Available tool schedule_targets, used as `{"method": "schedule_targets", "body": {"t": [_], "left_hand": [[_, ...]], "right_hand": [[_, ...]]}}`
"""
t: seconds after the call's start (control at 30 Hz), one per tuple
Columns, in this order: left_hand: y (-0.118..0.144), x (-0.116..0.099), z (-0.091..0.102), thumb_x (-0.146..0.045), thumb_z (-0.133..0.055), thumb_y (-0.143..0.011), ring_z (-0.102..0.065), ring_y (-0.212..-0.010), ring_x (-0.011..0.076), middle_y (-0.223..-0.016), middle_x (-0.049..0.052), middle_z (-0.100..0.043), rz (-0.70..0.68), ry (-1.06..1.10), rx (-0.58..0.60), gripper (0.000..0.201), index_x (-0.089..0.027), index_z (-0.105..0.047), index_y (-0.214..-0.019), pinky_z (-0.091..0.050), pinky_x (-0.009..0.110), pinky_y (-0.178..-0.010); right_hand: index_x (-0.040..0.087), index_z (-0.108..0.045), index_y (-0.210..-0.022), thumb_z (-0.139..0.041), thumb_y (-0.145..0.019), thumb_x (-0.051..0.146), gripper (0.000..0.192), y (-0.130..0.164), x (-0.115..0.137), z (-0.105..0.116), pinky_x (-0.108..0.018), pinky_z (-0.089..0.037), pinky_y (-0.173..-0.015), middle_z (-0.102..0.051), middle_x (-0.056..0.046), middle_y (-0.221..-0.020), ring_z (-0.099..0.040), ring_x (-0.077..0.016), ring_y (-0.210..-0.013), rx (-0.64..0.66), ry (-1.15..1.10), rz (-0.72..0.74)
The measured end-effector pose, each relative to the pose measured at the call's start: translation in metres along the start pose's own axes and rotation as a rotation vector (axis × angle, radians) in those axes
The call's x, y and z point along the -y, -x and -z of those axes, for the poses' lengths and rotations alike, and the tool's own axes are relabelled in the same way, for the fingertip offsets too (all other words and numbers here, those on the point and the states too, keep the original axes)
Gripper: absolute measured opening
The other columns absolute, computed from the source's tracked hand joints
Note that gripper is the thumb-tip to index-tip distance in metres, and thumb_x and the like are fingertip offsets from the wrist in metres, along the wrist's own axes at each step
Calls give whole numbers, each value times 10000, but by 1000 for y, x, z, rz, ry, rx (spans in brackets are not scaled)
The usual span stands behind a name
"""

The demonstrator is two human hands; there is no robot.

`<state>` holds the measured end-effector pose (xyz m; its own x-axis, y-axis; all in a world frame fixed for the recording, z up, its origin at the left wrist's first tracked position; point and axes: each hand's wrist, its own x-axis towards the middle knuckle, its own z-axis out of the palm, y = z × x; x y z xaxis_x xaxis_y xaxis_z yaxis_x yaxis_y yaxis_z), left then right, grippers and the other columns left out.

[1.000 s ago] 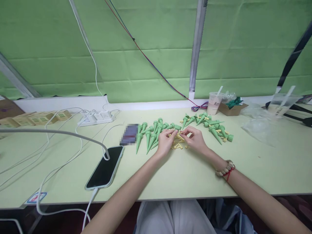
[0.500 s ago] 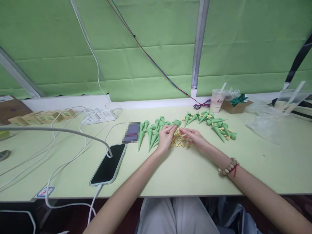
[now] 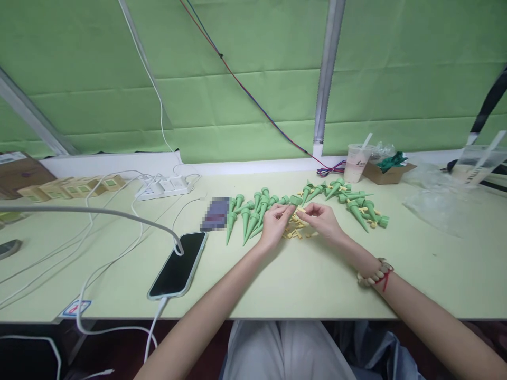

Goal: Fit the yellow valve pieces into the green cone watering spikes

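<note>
My left hand [image 3: 274, 226] is closed on a green plastic spike [image 3: 296, 200]; its wide ribbed end shows above the fingertips and the rest is hidden by the hand. Close beside it, my right hand [image 3: 324, 220] pinches a small yellow plastic piece [image 3: 301, 210] near the spike's end. Whether the two parts touch, I cannot tell. Under the hands lies a loose heap of yellow pieces [image 3: 292, 231], partly covered. Several green cone-shaped spikes [image 3: 251, 224] lie to the left of it. Another group of spikes [image 3: 357, 215], with yellow bits among them, curves round at the right.
A phone [image 3: 178, 266] with a charging cable lies at front left, by a blurred dark object [image 3: 216, 213]. Behind are a power strip [image 3: 164, 187] and small boxes [image 3: 81, 186]. Drink cups [image 3: 356, 163], a small carton [image 3: 386, 173] and clear plastic bags [image 3: 430, 206] are at the right.
My right hand has come up with a small yellow piece between its fingertips, close to the spike. My left hand still holds the spike. The view has shifted slightly.
</note>
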<state>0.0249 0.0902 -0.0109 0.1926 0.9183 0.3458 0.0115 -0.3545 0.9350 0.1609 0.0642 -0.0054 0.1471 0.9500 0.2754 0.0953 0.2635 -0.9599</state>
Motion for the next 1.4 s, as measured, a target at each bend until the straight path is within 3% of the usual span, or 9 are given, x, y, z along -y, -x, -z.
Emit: {"method": "schedule_targets", "body": {"t": [0.17,0.4,0.53,0.67,0.77,0.87,1.07,1.3,1.4], "left_hand": [[1,-1,-1,-510,-569,-703,-476,-739,97,-834,82,-495,44,3,31,427,-105,-683,-776,-401,143,-437],[-1,-6,-3,-495,-580,-700,-427,-593,34,-791,58,-458,33,5,69,411,-98,-676,-750,-369,135,-403],[-2,-2,0,-522,-568,-701,-412,-561,31,-818,58,-466,40,-6,27,446,-98,-674,-789,-353,169,-405],[-5,6,6,-527,-550,-717,-431,-604,43,-867,63,-480,25,-33,-78,462,-111,-669,-876,-369,180,-476],[-6,8,7,-501,-534,-743,-452,-697,62,-876,61,-500,-17,-33,-44,424,-128,-671,-891,-383,176,-566],[-6,5,8,-434,-538,-764,-463,-772,72,-902,61,-524,-55,-62,-16,370,-135,-666,-941,-387,178,-654],[-2,2,8,-382,-534,-777,-468,-762,89,-823,65,-522,-79,-215,-10,309,-129,-688,-863,-357,204,-653],[2,6,5,-407,-551,-756,-453,-724,95,-760,54,-491,-66,-292,-26,292,-161,-704,-795,-360,227,-670],[-2,7,6,-416,-554,-753,-446,-704,89,-769,54,-491,-46,-307,-53,302,-164,-704,-824,-354,227,-650]], "right_hand": [[148,-482,-573,-591,-678,232,173,-1,-6,7,-206,-306,-516,-481,-1,-603,-430,-85,-563,-141,560,569],[155,-518,-564,-526,-742,185,181,-7,-10,18,-220,-248,-520,-511,-11,-609,-485,-94,-651,-189,999,829],[174,-605,-678,-563,-737,224,88,-5,-8,17,-209,-274,-522,-558,-3,-709,-496,-80,-640,-173,902,701],[191,-645,-913,-633,-699,401,300,-2,-7,9,-213,-385,-556,-601,-36,-905,-537,-119,-714,-61,496,301],[144,-642,-917,-626,-675,501,432,-3,-5,4,-216,-426,-511,-613,-73,-874,-552,-147,-739,72,109,-43],[131,-629,-888,-726,-560,471,482,-4,-3,2,-189,-431,-487,-605,-60,-841,-543,-125,-711,102,-116,-198],[125,-598,-741,-739,-546,422,382,-2,-5,1,-206,-409,-455,-591,-44,-720,-514,-108,-577,57,-79,-120],[155,-621,-614,-560,-716,194,124,4,-13,4,-214,-400,-525,-549,-32,-648,-484,-99,-583,16,538,483],[162,-649,-656,-587,-724,246,124,2,-11,5,-215,-418,-522,-567,-42,-696,-509,-107,-607,44,468,424]]}}
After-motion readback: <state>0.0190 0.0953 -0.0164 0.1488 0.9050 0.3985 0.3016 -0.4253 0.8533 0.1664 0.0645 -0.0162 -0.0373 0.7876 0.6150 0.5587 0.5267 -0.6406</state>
